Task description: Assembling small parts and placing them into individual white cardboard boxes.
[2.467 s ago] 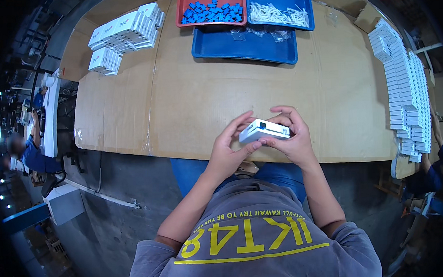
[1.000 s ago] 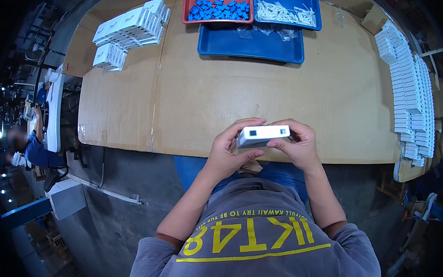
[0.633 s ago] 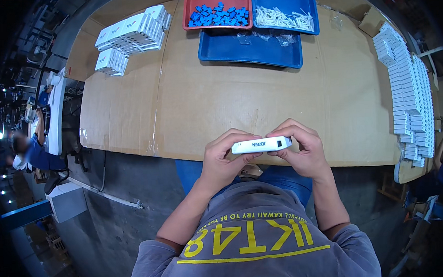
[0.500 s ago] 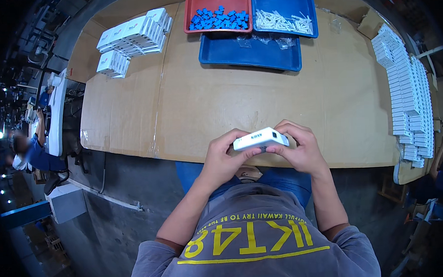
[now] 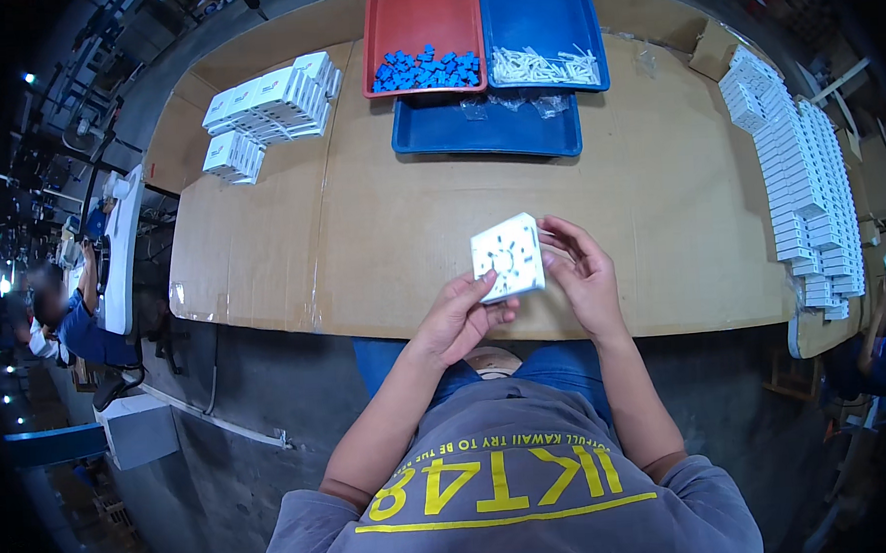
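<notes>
A square white plastic housing [image 5: 507,256] with a ring of small slots in its face is held up above the near edge of the table. My left hand [image 5: 458,319] grips it at the lower left corner, thumb on the face and fingers behind. Close by its right side is my right hand [image 5: 585,277], fingers apart and slightly curled; whether the thumb touches the edge I cannot tell.
Small blue parts [image 5: 427,70] lie in a red tray [image 5: 419,17], white sticks [image 5: 542,68] in a blue tray [image 5: 540,16]. A lower blue tray [image 5: 486,134] sits before them. White housings are stacked at left [image 5: 269,105] and right [image 5: 809,187]. A person [image 5: 89,310] sits far left.
The white housing has turned from edge-on to showing its slotted face and risen a little. My right hand has loosened from its side, while my left keeps hold.
</notes>
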Tool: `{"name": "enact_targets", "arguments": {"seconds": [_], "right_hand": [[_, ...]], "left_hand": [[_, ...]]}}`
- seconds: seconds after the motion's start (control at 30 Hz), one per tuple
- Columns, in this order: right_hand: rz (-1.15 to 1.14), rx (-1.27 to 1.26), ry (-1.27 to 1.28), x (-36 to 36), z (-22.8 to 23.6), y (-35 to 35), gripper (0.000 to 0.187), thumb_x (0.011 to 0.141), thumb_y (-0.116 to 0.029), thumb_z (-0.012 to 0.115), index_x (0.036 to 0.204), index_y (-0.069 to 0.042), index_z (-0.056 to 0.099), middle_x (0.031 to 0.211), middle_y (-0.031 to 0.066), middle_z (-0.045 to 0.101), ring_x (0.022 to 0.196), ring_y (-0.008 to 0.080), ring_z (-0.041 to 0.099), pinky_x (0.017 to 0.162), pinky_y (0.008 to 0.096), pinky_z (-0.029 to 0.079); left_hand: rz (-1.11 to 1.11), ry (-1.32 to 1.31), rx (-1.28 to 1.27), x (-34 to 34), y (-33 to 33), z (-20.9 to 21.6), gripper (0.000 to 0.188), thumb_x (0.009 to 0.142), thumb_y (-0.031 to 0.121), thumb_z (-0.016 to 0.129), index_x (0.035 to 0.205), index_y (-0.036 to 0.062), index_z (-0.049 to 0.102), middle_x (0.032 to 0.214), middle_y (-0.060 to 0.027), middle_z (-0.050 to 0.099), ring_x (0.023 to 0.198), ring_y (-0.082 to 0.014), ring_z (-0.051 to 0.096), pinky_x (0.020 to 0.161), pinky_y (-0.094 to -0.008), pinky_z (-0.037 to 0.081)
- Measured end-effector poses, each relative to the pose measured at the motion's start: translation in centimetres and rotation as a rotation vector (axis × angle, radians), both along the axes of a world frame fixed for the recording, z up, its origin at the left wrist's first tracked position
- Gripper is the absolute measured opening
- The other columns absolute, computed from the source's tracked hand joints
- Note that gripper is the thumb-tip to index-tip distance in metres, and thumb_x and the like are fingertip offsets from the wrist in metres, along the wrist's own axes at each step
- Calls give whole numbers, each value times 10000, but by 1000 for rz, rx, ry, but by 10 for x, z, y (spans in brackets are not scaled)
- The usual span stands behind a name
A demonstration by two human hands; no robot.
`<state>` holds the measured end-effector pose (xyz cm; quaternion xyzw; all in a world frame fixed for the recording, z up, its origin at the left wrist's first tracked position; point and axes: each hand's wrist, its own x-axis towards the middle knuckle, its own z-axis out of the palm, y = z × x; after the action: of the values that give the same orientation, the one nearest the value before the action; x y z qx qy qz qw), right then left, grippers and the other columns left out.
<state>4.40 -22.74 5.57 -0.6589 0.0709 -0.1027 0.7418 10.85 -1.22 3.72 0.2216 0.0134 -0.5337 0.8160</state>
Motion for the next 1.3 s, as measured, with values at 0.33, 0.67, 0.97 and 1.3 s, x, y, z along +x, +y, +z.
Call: {"name": "enact_targets", "arguments": {"seconds": [0.33, 0.67, 0.97, 1.3], "right_hand": [[-95, -219, -180, -34, 26, 26, 1019, 817, -179, 898, 1621, -1, 298, 1564, 183, 449, 1453, 309, 470, 1190, 458, 419], [-43, -381, -147, -79, 8, -8, 1038, 834, -196, 871, 1649, -10, 255, 1600, 234, 402, 1484, 356, 435, 1214, 423, 389], [-989, 273, -36, -204, -113, -149, 416, 1066, -310, 520, 1124, 59, 704, 1055, 99, 719, 981, 171, 657, 897, 327, 506], [-1546, 311, -210, -285, -86, -303, 305, 1054, -182, 598, 1311, -18, 587, 1223, 98, 670, 1109, 206, 677, 883, 401, 597]], "left_hand": [[482, -1444, 617, -39, -42, 28, 601, 794, 49, 803, 1347, -44, 588, 1326, -197, 577, 1223, -334, 614, 1039, -420, 519], [177, -1447, 581, -73, -17, 13, 493, 841, 61, 833, 1290, -12, 642, 1380, -179, 586, 1205, -322, 652, 975, -389, 554], [-107, -1305, 440, -80, -26, -38, 546, 1140, 335, 495, 851, -77, 710, 1036, -145, 743, 750, -165, 676, 754, -314, 546], [-157, -1598, 452, -92, -151, -19, 266, 1066, 181, 585, 995, -10, 755, 1080, -147, 743, 1047, -268, 692, 943, -373, 527]]}}
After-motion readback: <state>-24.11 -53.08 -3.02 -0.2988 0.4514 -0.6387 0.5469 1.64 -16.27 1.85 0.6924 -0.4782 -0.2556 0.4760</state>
